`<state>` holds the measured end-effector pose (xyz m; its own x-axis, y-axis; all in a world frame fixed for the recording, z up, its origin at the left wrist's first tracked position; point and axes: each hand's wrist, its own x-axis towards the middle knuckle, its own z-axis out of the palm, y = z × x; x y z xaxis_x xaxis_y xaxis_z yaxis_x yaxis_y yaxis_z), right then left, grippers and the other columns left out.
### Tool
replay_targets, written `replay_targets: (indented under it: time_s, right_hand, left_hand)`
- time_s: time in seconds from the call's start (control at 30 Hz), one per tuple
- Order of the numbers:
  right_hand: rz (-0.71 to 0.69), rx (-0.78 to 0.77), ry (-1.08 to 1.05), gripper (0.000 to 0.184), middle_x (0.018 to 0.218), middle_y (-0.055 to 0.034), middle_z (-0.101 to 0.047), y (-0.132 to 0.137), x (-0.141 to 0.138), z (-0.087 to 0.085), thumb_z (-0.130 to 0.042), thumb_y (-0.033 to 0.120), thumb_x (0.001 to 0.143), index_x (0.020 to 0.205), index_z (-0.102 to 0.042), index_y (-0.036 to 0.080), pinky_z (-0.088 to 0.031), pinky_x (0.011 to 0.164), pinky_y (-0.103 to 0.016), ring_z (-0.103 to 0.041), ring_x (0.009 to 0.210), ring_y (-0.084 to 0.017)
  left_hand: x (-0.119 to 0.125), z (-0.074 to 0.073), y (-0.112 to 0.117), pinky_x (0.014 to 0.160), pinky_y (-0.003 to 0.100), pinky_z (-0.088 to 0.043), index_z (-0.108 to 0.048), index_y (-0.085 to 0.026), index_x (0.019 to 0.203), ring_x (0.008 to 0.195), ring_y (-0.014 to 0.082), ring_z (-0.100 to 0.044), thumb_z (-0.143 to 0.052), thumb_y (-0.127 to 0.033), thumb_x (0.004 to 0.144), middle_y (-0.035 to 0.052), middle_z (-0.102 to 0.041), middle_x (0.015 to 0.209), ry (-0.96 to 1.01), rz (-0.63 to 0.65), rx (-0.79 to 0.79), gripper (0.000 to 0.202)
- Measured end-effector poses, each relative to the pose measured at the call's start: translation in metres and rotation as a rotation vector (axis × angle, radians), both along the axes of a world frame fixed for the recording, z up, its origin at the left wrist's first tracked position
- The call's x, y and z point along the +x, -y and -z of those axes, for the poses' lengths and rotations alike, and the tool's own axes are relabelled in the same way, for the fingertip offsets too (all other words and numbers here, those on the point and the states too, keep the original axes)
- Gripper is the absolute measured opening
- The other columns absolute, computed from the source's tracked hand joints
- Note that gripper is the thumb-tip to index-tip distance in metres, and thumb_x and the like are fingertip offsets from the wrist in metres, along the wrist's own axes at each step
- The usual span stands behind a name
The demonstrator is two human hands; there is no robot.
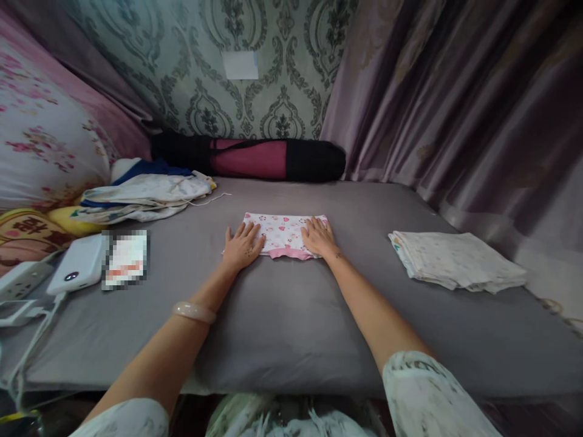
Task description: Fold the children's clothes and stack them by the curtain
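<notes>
A folded white garment (pixel 283 229) with pink hearts and flowers and a pink trim lies flat on the grey sheet (pixel 291 315) in front of me. My left hand (pixel 245 244) rests on its left end, fingers spread. On the opposite end, my right hand (pixel 319 237) lies flat with its fingers stretched out. Neither hand grips the cloth; both press on it from above. The garment's middle and pink near edge show between my hands, while parts of both ends are hidden beneath them.
Folded pale cloths (pixel 455 258) lie at the right. To the left are loose clothes (pixel 150 194), a white power bank (pixel 79 263) with a cable, a power strip (pixel 22 279) and a blurred-out packet (pixel 126 260). A black-and-maroon long bag (pixel 250 159) lies along the wall.
</notes>
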<state>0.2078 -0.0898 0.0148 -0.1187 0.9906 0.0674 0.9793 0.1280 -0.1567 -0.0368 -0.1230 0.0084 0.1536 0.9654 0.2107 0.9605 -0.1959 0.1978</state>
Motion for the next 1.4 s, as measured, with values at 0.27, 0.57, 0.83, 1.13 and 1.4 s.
replay_targets:
  time_s: [0.27, 0.57, 0.83, 1.13, 1.4]
  right_hand:
    - [0.034, -0.028, -0.034, 0.057, 0.155, -0.0155, -0.025, -0.003, 0.022, -0.015, -0.019, 0.034, 0.098, 0.146, -0.033, 0.007, -0.012, 0.116, -0.044, -0.018, 0.144, -0.025]
    - [0.03, -0.101, -0.04, 0.061, 0.157, -0.015, -0.021, -0.004, 0.035, 0.0, -0.017, 0.04, 0.099, 0.148, -0.029, 0.007, -0.015, 0.116, -0.043, -0.018, 0.144, -0.025]
    - [0.119, -0.07, -0.249, 0.052, 0.148, -0.0143, -0.04, -0.006, 0.045, -0.01, -0.033, 0.034, 0.096, 0.143, -0.039, 0.013, -0.032, 0.108, -0.033, -0.039, 0.135, -0.021]
    - [0.422, -0.236, -0.219, 0.047, 0.114, -0.0212, -0.065, -0.003, 0.062, -0.029, -0.045, 0.047, 0.091, 0.109, -0.069, 0.012, -0.046, 0.088, -0.037, -0.057, 0.114, -0.031]
    - [0.459, -0.208, -0.194, 0.047, 0.132, -0.0218, -0.053, -0.006, 0.038, -0.025, -0.053, 0.042, 0.087, 0.121, -0.063, 0.012, -0.04, 0.101, -0.044, -0.046, 0.127, -0.033]
  left_hand:
    - [0.001, -0.006, 0.002, 0.114, 0.059, -0.012, -0.037, -0.025, 0.145, 0.142, 0.0284, -0.027, -0.023, -0.05, 0.096, 0.0051, -0.034, 0.153, -0.061, -0.014, -0.043, 0.057]
    - [0.001, -0.007, 0.002, 0.114, 0.058, -0.012, -0.036, -0.024, 0.146, 0.141, 0.0285, -0.027, -0.022, -0.051, 0.096, 0.0067, -0.035, 0.152, -0.043, 0.0, -0.057, 0.058]
    - [-0.002, -0.009, -0.003, 0.113, 0.058, -0.012, -0.032, -0.02, 0.148, 0.143, 0.03, -0.022, -0.022, -0.051, 0.096, 0.0096, -0.029, 0.155, -0.029, 0.019, -0.156, 0.061]
    - [-0.021, -0.031, -0.026, 0.099, 0.049, -0.036, -0.054, -0.015, 0.13, 0.124, 0.0361, -0.047, -0.042, -0.05, 0.088, 0.0191, -0.055, 0.133, 0.084, -0.302, -0.196, 0.055]
    - [-0.026, -0.035, -0.042, 0.096, 0.049, -0.034, -0.069, -0.02, 0.08, 0.104, 0.034, -0.061, -0.054, -0.056, 0.079, 0.0141, -0.073, 0.087, 0.214, -0.48, -0.387, 0.039]
